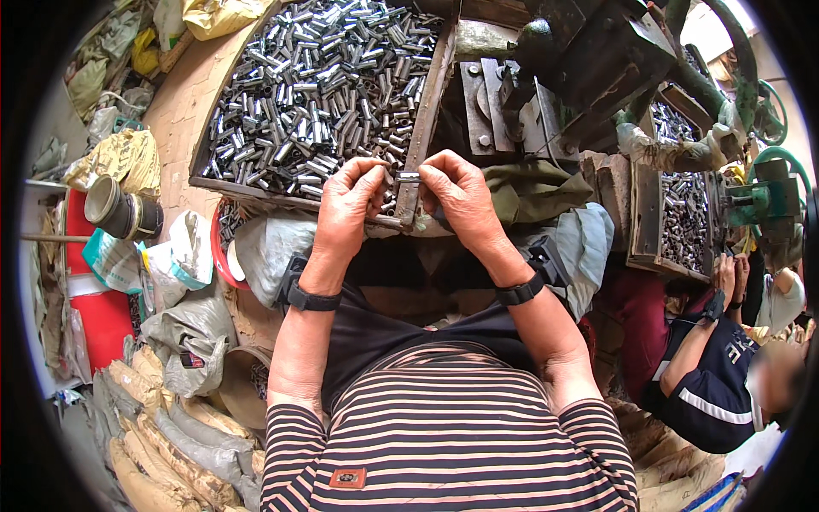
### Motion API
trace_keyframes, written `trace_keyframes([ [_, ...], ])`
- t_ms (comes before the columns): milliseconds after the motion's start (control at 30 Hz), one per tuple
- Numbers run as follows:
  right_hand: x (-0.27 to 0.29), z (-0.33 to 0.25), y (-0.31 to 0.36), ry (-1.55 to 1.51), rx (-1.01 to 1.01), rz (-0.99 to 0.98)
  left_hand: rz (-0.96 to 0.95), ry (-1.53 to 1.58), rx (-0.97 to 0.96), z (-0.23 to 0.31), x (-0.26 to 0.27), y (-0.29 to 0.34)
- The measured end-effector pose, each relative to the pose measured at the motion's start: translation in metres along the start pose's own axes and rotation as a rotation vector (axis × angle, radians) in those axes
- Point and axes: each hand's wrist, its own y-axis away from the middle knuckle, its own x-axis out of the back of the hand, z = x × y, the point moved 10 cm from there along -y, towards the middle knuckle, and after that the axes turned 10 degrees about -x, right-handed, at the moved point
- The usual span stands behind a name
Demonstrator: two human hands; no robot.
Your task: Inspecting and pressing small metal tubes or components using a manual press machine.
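Observation:
A short, shiny metal tube [409, 177] sits between my two hands, just above the near right corner of a wide tray [415, 141]. My right hand [463, 194] pinches its right end between thumb and fingertips. Close by on the other side, my left hand [350, 205] is closed in a pinch; a small dark bit shows at its fingertips, too small to make out. Heaped in the tray beyond my hands are a great many similar metal tubes [316, 94], lying in all directions.
Right of the tray stands a dark machine [589, 68] with steel plates [476, 107]. Olive cloth [537, 192] lies below it. At right, a co-worker's hands [729, 277] are near another parts box [646, 213] and a green machine [772, 200]. Sacks [162, 427] fill the lower left.

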Motion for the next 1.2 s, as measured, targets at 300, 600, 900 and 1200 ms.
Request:
trace_keyframes([
  [300,0.002,-0.002,0.002,-0.074,0.007,0.019,-0.037,0.288,0.054,-0.002,-0.013,0.005],
  [600,0.002,0.001,0.009,-0.079,0.059,0.057,-0.010,0.204,0.023,-0.004,-0.013,0.009],
  [900,-0.021,0.020,0.014,-0.332,-0.235,-0.305,-0.225,0.461,0.221,-0.016,-0.040,0.020],
  [1200,0.010,-0.043,-0.037,0.705,0.257,0.156,0.144,0.539,0.085,-0.018,0.026,0.002],
])
